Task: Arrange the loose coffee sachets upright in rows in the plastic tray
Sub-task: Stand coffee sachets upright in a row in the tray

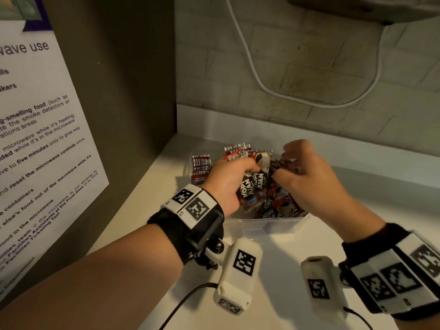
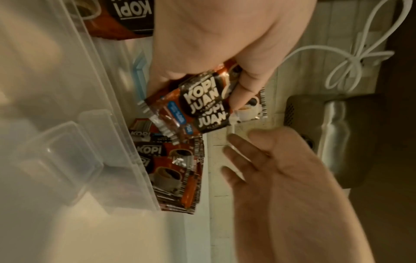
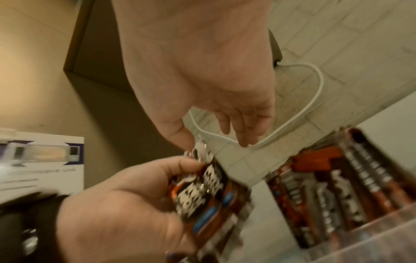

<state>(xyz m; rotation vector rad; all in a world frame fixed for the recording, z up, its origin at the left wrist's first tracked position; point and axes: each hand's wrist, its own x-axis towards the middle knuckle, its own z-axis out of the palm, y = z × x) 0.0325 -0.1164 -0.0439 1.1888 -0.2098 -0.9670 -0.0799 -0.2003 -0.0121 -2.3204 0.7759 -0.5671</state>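
A clear plastic tray (image 1: 266,226) sits on the white counter, holding several red-and-black coffee sachets (image 1: 283,206), some upright and some leaning. My left hand (image 1: 238,179) grips a small stack of sachets (image 2: 202,105) over the tray's middle, thumb on top. More sachets (image 1: 201,166) stand at the tray's far left. My right hand (image 1: 292,163) hovers just right of that stack with relaxed fingers (image 3: 243,128), holding nothing. In the left wrist view, the right hand (image 2: 258,160) is beside a row of upright sachets (image 2: 178,174) against the tray wall (image 2: 101,89).
A dark side panel with a printed microwave notice (image 1: 47,139) rises at the left. A tiled wall with a hanging white cable (image 1: 262,86) stands behind the tray. The counter (image 1: 273,265) extends toward me in front of the tray.
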